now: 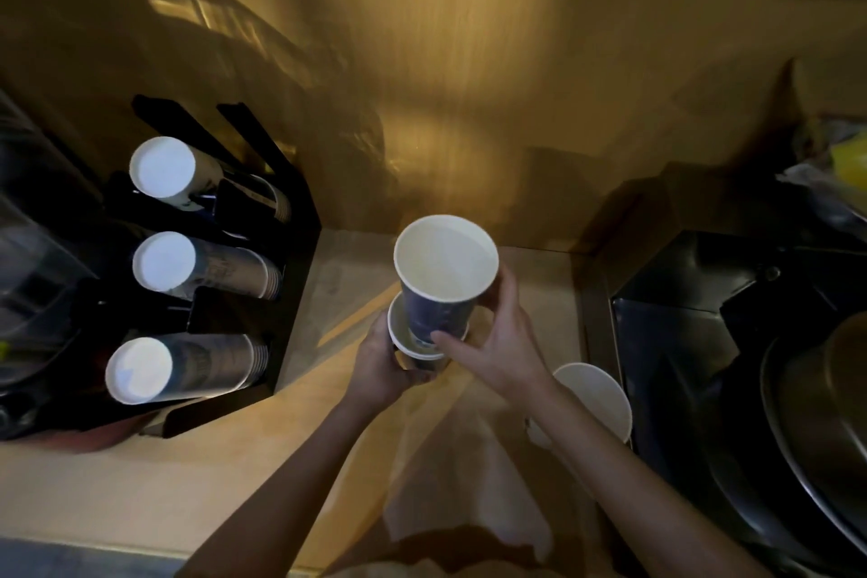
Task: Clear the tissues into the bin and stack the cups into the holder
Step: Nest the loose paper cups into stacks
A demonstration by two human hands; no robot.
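Note:
My right hand (492, 343) grips a dark blue paper cup (443, 277) with a white inside, held upright. Its base sits inside the mouth of a lower cup stack (413, 343), which my left hand (382, 366) holds from the left. A black cup holder (281, 249) stands at the left with three rows of stacked cups lying on their sides: a top stack (164, 171), a middle stack (166, 265) and a bottom stack (140, 371). Another white-rimmed cup (598, 394) stands on the counter just right of my right forearm.
The tan counter (140, 483) runs along a golden wall (469, 85). A black bin or sink area (703, 296) with a metal bowl (821, 436) lies to the right. A pale sheet, possibly tissue or paper (469, 483), lies between my forearms.

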